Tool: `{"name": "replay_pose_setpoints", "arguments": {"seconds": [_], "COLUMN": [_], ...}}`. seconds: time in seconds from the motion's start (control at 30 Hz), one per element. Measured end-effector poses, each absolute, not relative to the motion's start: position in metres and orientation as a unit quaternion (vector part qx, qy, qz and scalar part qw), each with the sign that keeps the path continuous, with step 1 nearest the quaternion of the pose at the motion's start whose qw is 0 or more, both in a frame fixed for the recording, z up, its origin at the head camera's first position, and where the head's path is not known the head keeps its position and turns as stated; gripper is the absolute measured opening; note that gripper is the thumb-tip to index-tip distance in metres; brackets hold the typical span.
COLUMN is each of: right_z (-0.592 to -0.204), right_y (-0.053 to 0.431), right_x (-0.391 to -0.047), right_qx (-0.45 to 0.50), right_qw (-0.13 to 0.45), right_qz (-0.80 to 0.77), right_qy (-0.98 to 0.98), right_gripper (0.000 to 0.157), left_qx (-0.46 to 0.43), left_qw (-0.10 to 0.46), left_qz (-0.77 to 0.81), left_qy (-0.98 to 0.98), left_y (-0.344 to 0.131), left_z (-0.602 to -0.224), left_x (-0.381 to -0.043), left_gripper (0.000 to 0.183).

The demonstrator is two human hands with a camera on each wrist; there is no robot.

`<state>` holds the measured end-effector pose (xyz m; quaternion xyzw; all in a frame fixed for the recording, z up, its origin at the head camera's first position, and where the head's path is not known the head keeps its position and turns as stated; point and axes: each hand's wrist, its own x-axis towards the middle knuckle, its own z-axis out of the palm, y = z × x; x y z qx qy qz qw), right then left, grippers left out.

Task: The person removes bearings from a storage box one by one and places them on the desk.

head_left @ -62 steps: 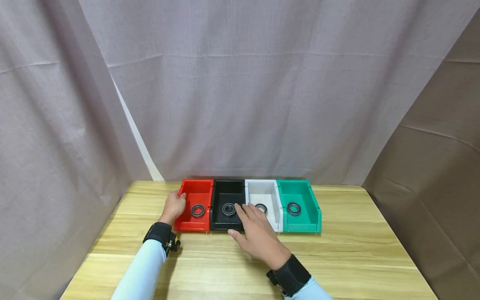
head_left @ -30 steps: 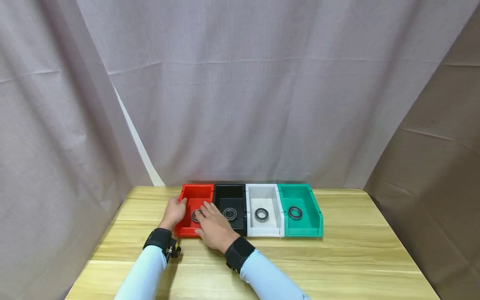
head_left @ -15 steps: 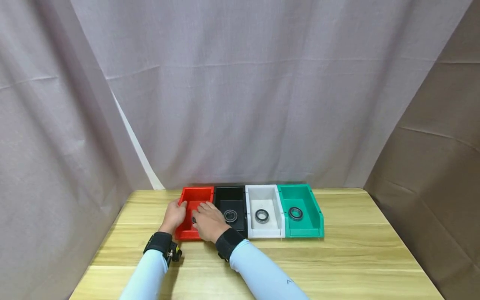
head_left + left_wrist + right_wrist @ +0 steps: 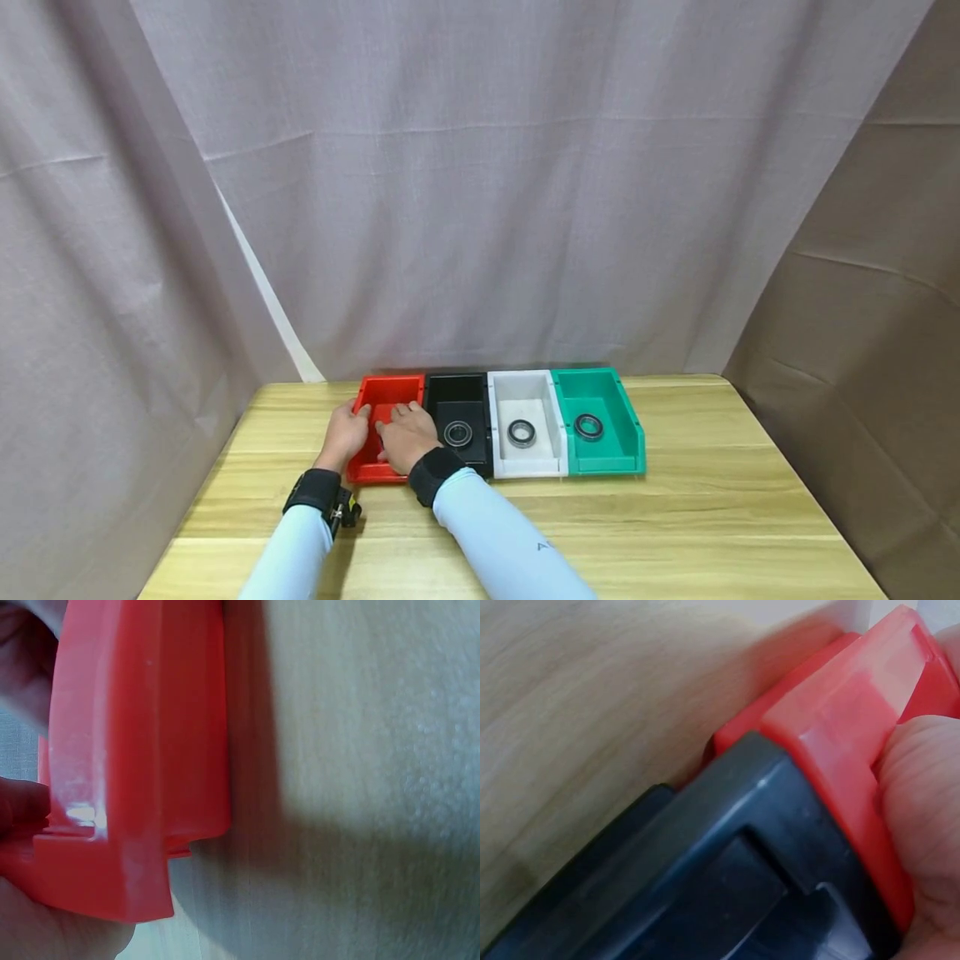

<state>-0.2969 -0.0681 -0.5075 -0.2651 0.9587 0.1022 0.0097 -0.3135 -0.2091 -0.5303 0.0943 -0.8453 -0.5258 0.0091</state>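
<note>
My left hand (image 4: 347,435) grips the left wall of a red storage bin (image 4: 393,390), its thumb over the rim. In the left wrist view, fingers (image 4: 60,930) curl about the bin's edge. My right hand (image 4: 408,435) reaches down into the same bin, low near its front. The back of this hand covers the spot where a ring bearing lay, so its fingertips and any hold on that bearing are hidden. In the right wrist view, part of the right hand (image 4: 930,802) shows at the red bin's front lip, beside the black bin (image 4: 667,862).
A white bin (image 4: 517,402) and a green bin (image 4: 611,408) continue the row to the right. One bearing (image 4: 458,446) lies in the black bin, another bearing (image 4: 521,445) in the white, a third bearing (image 4: 588,438) in the green. A grey curtain (image 4: 480,250) hangs behind the wooden table (image 4: 675,533).
My right hand has swept left from over the black and white bins into the red bin, and now covers the bearing there. The left hand keeps its grip on the red bin.
</note>
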Motion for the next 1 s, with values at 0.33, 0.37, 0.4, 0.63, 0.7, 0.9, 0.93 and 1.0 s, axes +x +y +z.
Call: {"name": "replay_pose_setpoints", "arguments": {"seconds": [0.33, 0.37, 0.4, 0.63, 0.7, 0.9, 0.93, 1.0], "right_z": [-0.511, -0.512, -0.513, -0.513, -0.512, -0.513, -0.513, -0.514], "right_y": [-0.083, -0.084, -0.085, -0.083, -0.082, -0.081, -0.081, -0.080], "right_x": [-0.303, -0.303, -0.304, -0.308, -0.308, -0.304, -0.303, -0.303], "right_qx": [-0.233, -0.232, -0.230, -0.226, -0.228, -0.231, -0.232, -0.234], "right_qw": [0.027, 0.028, 0.027, 0.008, 0.004, -0.004, -0.006, -0.006], "right_qz": [0.130, 0.127, 0.125, 0.116, 0.116, 0.108, 0.106, 0.106], "right_qy": [0.963, 0.964, 0.965, 0.967, 0.967, 0.967, 0.967, 0.966], "right_gripper": [0.039, 0.035, 0.031, 0.025, 0.027, 0.027, 0.026, 0.026], "left_qx": [0.092, 0.094, 0.096, 0.093, 0.094, 0.095, 0.095, 0.095], "left_qw": [0.018, 0.018, 0.017, 0.013, 0.009, 0.005, 0.005, 0.007], "left_qz": [-0.530, -0.527, -0.525, -0.528, -0.531, -0.534, -0.535, -0.534], "left_qy": [-0.843, -0.844, -0.845, -0.844, -0.842, -0.840, -0.840, -0.840], "left_y": [-0.210, -0.210, -0.211, -0.209, -0.209, -0.210, -0.210, -0.210], "left_z": [-0.531, -0.532, -0.532, -0.530, -0.529, -0.530, -0.531, -0.532], "left_x": [-0.313, -0.313, -0.313, -0.317, -0.317, -0.315, -0.315, -0.314], "left_gripper": [0.035, 0.036, 0.036, 0.037, 0.037, 0.037, 0.037, 0.037]}}
